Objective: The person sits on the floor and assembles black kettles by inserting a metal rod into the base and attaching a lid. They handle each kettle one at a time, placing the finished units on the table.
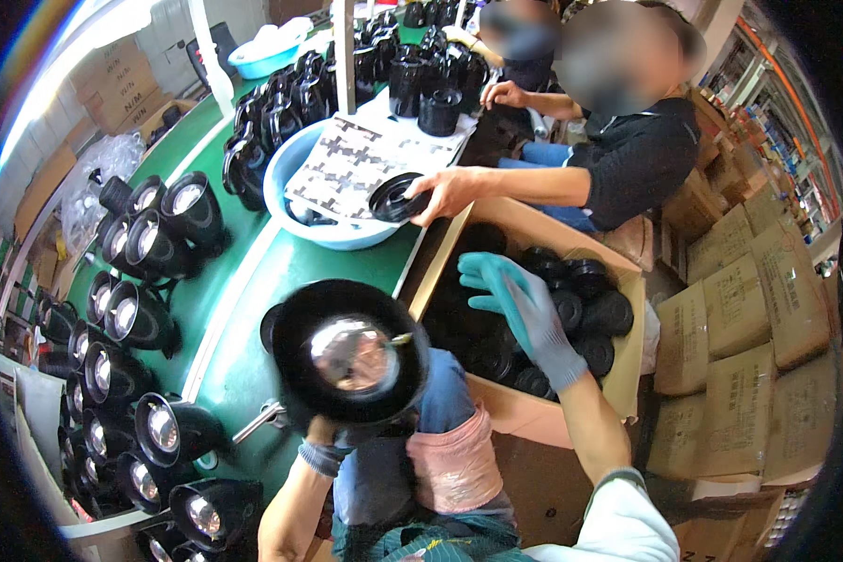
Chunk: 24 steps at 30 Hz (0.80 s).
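My left hand point(335, 438), in a grey glove, grips a black bowl-shaped housing point(295, 375) from below; most of its fingers are hidden behind the part. The wide mouth of the housing tilts up toward me, with a shiny metal centre inside. My right hand point(520, 304), gloved in grey and teal, is raised with its fingers stretched out and nothing in it. Beneath that hand stands an open cardboard box point(628, 375) holding several black round lids point(607, 313). A co-worker's hand point(450, 192) holds a black ring-shaped part point(398, 199) over a blue basin.
Similar black housings point(164, 431) crowd the left of the green table point(244, 332). Beyond the blue basin point(290, 220), with a patterned sheet on it, are several glossy black jugs point(300, 103). A metal rod point(258, 423) is near my left wrist. Stacked cartons point(735, 328) line the right.
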Each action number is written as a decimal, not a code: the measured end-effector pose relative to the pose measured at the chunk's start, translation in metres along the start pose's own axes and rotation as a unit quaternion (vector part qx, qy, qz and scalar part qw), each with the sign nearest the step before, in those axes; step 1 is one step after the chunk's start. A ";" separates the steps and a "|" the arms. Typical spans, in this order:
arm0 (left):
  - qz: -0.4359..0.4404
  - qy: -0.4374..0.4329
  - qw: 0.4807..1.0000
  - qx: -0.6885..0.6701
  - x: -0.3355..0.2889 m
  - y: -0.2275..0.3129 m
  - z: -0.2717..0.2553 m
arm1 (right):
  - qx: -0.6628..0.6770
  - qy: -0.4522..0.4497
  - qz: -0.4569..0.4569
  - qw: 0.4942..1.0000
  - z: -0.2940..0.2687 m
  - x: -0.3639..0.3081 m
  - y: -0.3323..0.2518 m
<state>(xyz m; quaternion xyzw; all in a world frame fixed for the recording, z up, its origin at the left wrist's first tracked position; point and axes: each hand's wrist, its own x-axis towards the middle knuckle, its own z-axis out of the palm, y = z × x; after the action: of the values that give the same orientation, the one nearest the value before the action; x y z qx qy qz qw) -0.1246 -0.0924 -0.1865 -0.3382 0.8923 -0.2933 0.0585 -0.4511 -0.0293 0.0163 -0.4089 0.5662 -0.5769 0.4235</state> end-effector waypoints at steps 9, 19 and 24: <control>0.157 -0.067 0.609 0.774 -0.160 -0.039 0.015 | -0.019 0.006 0.373 0.928 0.074 0.203 0.116; 0.114 -0.015 0.661 0.742 -0.152 -0.055 -0.043 | -0.801 0.106 -0.015 0.589 0.125 0.281 0.046; 0.159 -0.045 0.627 0.761 -0.149 -0.062 -0.025 | -0.861 -0.023 0.072 0.503 0.143 0.295 0.023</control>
<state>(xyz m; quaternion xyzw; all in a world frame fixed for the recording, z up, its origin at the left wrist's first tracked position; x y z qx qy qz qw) 0.0173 -0.0224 -0.1447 -0.0390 0.3878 -0.8386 0.3805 -0.4055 -0.3543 -0.0056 -0.5425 0.8013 0.2375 -0.0844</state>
